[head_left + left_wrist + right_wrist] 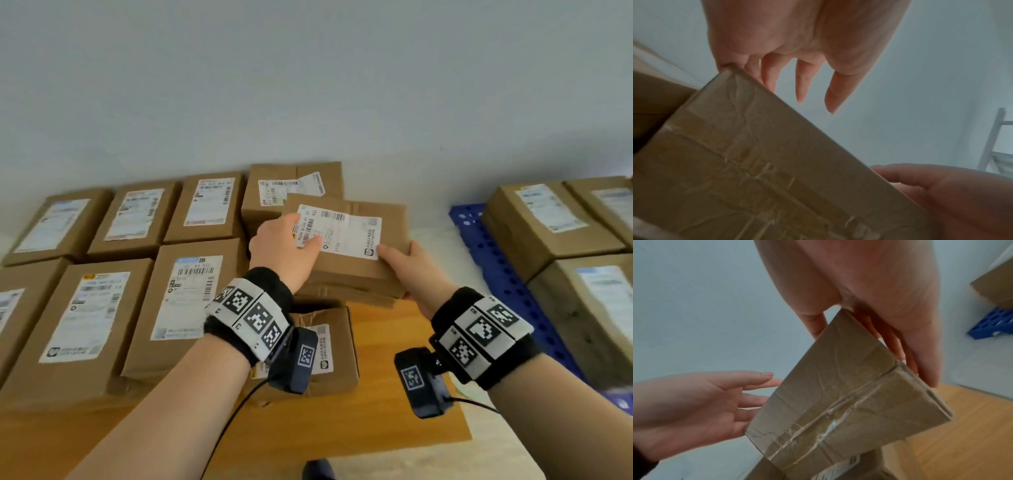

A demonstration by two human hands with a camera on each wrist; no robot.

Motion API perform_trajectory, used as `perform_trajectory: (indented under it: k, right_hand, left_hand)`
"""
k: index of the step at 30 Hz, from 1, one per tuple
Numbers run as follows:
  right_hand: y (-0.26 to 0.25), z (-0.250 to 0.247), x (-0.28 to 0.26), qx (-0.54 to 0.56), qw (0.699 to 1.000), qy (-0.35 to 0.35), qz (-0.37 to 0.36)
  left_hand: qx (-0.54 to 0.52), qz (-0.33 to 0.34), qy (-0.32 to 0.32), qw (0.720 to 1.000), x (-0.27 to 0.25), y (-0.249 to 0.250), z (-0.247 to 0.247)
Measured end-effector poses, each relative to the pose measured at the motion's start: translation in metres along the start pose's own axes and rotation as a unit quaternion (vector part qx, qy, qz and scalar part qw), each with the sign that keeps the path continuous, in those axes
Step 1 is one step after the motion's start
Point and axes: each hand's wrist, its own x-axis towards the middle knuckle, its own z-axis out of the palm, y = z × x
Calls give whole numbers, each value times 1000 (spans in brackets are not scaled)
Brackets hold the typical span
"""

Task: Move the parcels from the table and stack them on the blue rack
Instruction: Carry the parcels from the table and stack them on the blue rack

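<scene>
I hold a brown cardboard parcel [352,270] with a white label above the wooden table [383,404]. My right hand [411,270] grips its right end, thumb on top and fingers underneath, which the right wrist view [879,288] confirms. My left hand [284,246] rests against the left end with fairly straight fingers [801,84], thumb lying on the label. The taped underside of the parcel [838,386] tilts toward both wrist cameras. The blue rack [496,274] lies to the right.
Several labelled parcels [102,308] cover the table's left and back. Another parcel [329,342] sits just under my wrists. Large boxes [548,222] stand on the blue rack by the wall. A white ladder-like frame [990,139] stands off to one side.
</scene>
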Motion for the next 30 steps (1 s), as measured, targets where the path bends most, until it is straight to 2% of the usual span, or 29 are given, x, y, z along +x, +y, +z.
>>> perform_trajectory:
  k: [5,10,14,19,25,30]
  right_hand:
    - [12,-71,-27,44,996,69,-18]
    - [42,-173,-58,78,987,137,-40]
    - [77,-263,-86,98,981,160,-42]
    - [117,-355,-107,122,970,206,-33]
    - [140,-421,-101,152,964,217,-25]
    - [139,-457,-63,89,967,240,13]
  left_hand:
    - [-14,70,-16,997,-14,67,31]
    - [-38,134,-34,990,-47,159,79]
    - [-65,164,-59,983,-80,233,130]
    - [-62,186,-121,973,-111,312,187]
    - [-3,207,-172,963,-115,370,235]
    - [25,206,-194,959,-85,393,274]
